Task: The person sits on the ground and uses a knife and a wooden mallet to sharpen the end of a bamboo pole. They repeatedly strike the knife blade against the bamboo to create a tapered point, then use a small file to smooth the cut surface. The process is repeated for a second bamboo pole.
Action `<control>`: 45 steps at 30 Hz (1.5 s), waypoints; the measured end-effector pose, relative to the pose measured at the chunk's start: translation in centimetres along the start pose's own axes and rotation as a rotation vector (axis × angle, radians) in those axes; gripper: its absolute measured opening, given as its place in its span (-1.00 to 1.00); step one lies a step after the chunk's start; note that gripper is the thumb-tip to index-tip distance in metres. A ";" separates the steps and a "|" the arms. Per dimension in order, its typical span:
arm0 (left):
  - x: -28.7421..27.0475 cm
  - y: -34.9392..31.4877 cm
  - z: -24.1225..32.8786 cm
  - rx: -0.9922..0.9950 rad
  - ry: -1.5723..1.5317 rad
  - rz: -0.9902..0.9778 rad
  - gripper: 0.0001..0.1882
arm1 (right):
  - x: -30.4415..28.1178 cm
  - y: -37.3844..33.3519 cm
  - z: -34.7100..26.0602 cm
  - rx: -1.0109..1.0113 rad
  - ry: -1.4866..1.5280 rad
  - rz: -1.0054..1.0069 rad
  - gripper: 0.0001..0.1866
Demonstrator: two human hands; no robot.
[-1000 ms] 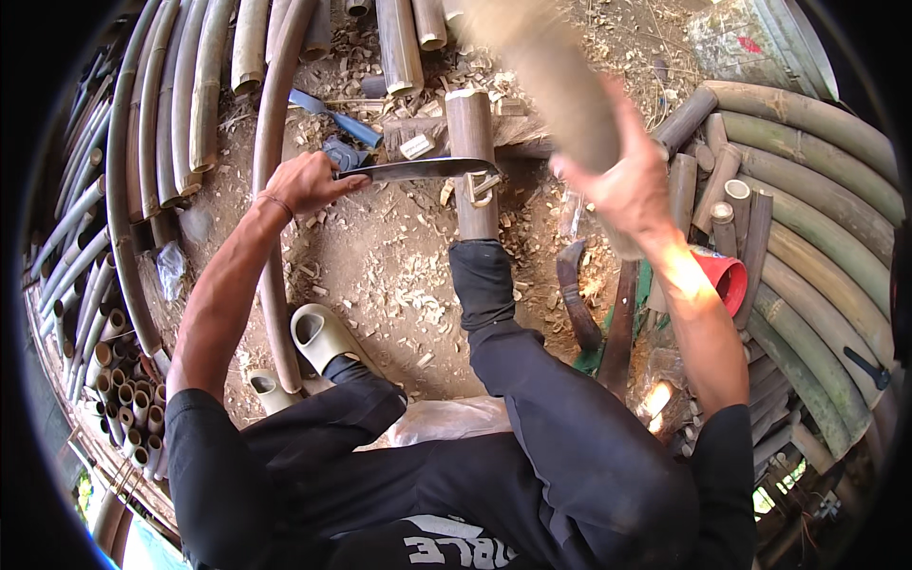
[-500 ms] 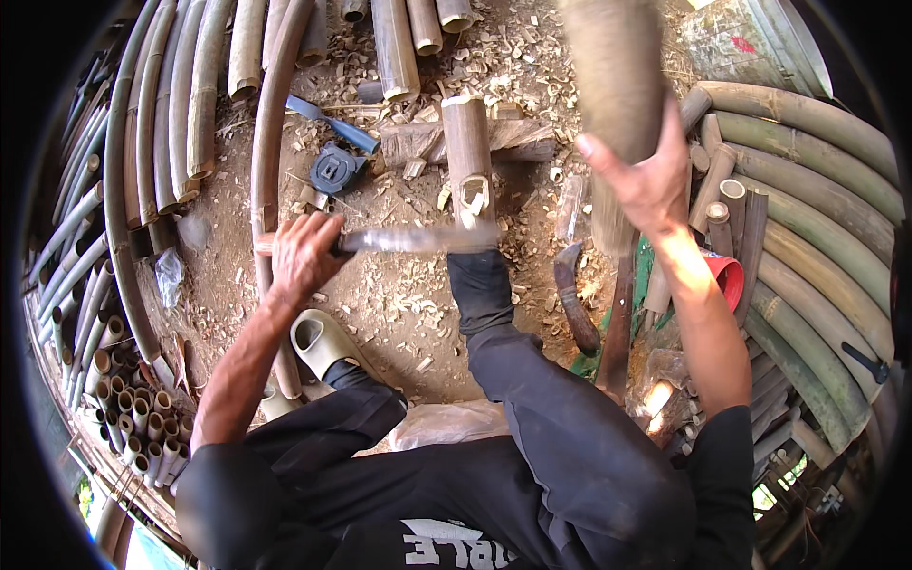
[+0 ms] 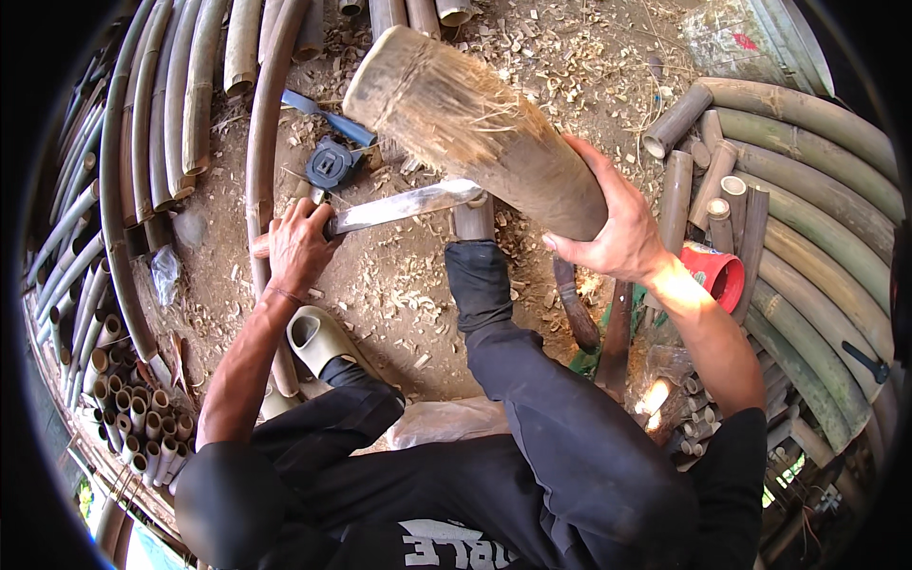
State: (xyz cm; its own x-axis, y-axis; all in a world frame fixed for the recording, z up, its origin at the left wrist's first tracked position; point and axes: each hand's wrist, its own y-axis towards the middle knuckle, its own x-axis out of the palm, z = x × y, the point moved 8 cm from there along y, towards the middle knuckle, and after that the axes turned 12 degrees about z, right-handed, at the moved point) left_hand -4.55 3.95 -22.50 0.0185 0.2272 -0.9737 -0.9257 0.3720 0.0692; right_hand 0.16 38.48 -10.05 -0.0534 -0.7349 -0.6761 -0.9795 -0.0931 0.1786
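Observation:
My left hand [image 3: 299, 245] is closed round the handle of a long knife [image 3: 404, 205]. Its bright blade points right, the tip over a bamboo tube [image 3: 473, 222] that meets my dark trouser cuff. My right hand [image 3: 619, 226] grips the lower right end of a thick wooden club [image 3: 494, 133], tilted up to the left. The club's side is splintered and frayed along the middle. It hangs above the blade and hides most of the tube, so I cannot tell whether blade and tube touch.
Bamboo poles line the left, and more poles [image 3: 807, 199] the right. A black tape measure [image 3: 334, 163] and a blue-handled tool [image 3: 328, 118] lie on the chip-strewn ground. A red container [image 3: 712, 275], a dark curved handle [image 3: 575, 309] and a clog [image 3: 323, 340] are nearby.
The club has swung from upright at the right to a leftward tilt over the tube. The knife blade has tipped up at its far end. Both hands keep their hold.

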 end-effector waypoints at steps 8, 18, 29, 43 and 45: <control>1.9 -0.6 1.0 0.032 0.047 -0.206 -0.70 | 1.2 -0.8 -1.1 -0.208 -0.077 -0.056 -0.01; 3.4 0.3 0.2 0.054 0.132 -0.100 -0.82 | 5.7 -1.6 0.0 -0.715 -0.530 -0.370 -0.23; 2.6 2.4 0.1 0.090 -0.181 -0.113 -0.67 | 3.9 -3.7 0.0 -0.414 -0.506 -0.466 0.08; 2.1 8.6 -1.8 0.035 -0.093 -0.503 -0.16 | -1.1 -2.0 1.0 0.033 -0.100 0.191 0.07; 3.0 8.4 -1.9 0.044 -0.079 -0.509 -0.17 | -0.1 -2.0 2.5 0.042 -0.169 0.162 0.08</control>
State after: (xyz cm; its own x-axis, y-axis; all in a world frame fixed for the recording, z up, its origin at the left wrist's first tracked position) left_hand -13.02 6.03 -25.23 0.4929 0.0744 -0.8669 -0.7753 0.4899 -0.3987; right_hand 1.60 40.46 -12.13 -0.2392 -0.6145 -0.7518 -0.9625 0.0480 0.2671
